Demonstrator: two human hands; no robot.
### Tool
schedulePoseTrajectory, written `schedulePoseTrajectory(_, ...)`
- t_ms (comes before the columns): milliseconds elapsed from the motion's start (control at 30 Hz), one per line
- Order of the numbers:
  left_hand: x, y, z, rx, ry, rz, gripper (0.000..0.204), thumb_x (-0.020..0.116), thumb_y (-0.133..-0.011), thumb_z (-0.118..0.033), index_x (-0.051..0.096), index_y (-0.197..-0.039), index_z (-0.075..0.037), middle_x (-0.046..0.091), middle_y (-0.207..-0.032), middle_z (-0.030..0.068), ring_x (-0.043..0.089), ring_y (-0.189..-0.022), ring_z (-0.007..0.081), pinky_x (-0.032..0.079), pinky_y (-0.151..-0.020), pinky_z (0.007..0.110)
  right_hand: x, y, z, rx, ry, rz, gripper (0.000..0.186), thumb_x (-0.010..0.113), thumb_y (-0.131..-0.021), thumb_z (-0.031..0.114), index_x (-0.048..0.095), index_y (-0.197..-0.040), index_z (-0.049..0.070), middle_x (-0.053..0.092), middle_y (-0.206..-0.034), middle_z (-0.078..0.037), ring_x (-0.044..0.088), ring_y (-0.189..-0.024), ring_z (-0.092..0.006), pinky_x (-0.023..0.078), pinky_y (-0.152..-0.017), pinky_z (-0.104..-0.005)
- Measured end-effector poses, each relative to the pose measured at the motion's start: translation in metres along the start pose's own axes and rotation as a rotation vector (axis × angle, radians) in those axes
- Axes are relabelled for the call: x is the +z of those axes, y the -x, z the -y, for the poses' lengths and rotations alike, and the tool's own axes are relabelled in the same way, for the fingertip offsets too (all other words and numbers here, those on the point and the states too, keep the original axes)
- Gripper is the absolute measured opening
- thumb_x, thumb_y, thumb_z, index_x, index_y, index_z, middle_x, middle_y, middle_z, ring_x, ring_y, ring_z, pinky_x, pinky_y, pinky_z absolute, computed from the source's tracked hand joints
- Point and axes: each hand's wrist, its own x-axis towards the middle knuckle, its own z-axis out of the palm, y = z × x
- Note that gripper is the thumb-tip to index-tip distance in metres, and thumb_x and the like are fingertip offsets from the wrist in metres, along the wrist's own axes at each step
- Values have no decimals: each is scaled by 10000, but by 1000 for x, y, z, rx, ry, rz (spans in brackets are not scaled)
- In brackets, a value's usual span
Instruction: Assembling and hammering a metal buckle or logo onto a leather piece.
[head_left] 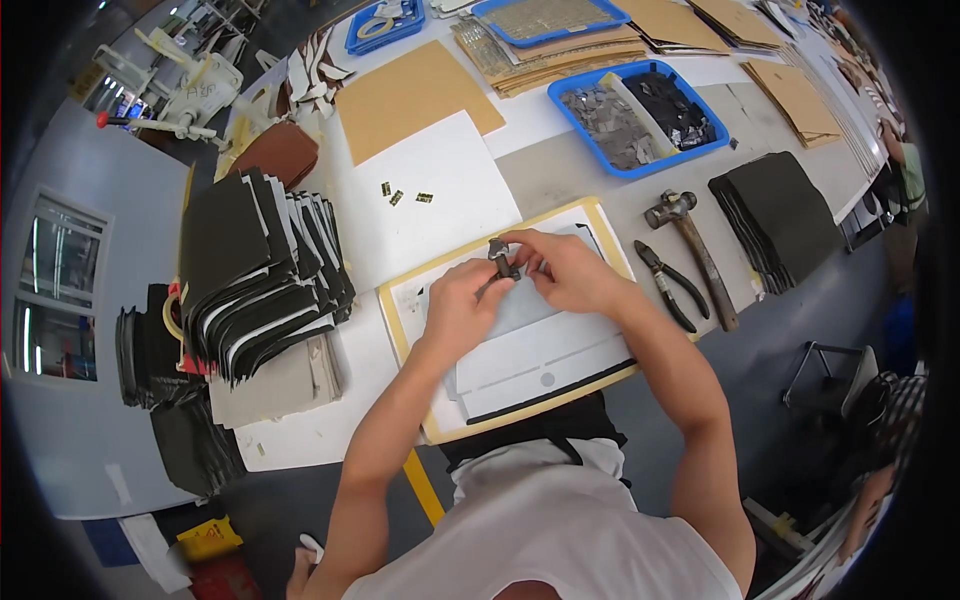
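My left hand [465, 305] and my right hand [572, 272] pinch a small dark piece with silver metal fitting [501, 258], some detail hidden by fingers. Below them lies a light grey panel [540, 355] with black strips along edges, on a yellow-edged board [615, 240]. Behind, several small brass-coloured pieces [424, 197] lie on a white sheet [440, 160]. Right of the board are black-handled pliers [664, 284] and a wooden-handled hammer [705, 260].
Dark panels are stacked at left [240, 260] and right [770, 215]. A blue tray [715, 125] of small grey and black pieces sits behind, near cardboard sheets [415, 90] and another tray [360, 40]. A white machine [190, 90] stands back left. Other people [900, 420] are at right.
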Motion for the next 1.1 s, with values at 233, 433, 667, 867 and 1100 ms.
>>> schedulePoseTrajectory(233,-3,-4,-3,18,29,63,231,740,-907,-142,750,-1114,-39,734,-1036,166,694,-938,346,541,-838,394,-5,5,3,0,16,-2,606,551,-814,-113,572,-1396,53,726,-1010,-180,715,-911,-338,573,-809,-402)
schedulePoseTrajectory(433,6,-1,-1,126,34,-76,238,738,-934,-157,737,-1102,13,740,-1040,175,698,-949,331,542,-838,390,-56,43,18,101,151,-259,505,632,-811,-72,639,-1306,27,716,-1060,-138,696,-879,-262,575,-766,-353)
schedulePoseTrajectory(667,4,0,-2,80,68,-68,187,734,-928,-126,720,-1032,29,726,-947,185,669,-889,356,532,-799,409,-147,139,0,629,902,-184,500,763,-685,132,656,-1153,-5,708,-893,-247,698,-872,-437,555,-824,-485)
schedulePoseTrajectory(867,3,0,4,175,37,-81,186,751,-913,-114,732,-1040,21,723,-919,164,659,-849,333,530,-791,403,-162,142,-13,819,167,-220,305,696,-762,136,660,-1019,-25,651,-747,-66,635,-672,-211,503,-631,-373)
schedulePoseTrajectory(1100,2,3,10,229,62,-100,155,728,-913,-100,730,-1019,13,703,-865,153,633,-815,350,502,-790,437,-133,101,122,516,-93,-297,162,648,-873,38,624,-1028,-2,584,-731,-8,543,-606,-95,428,-553,-268)
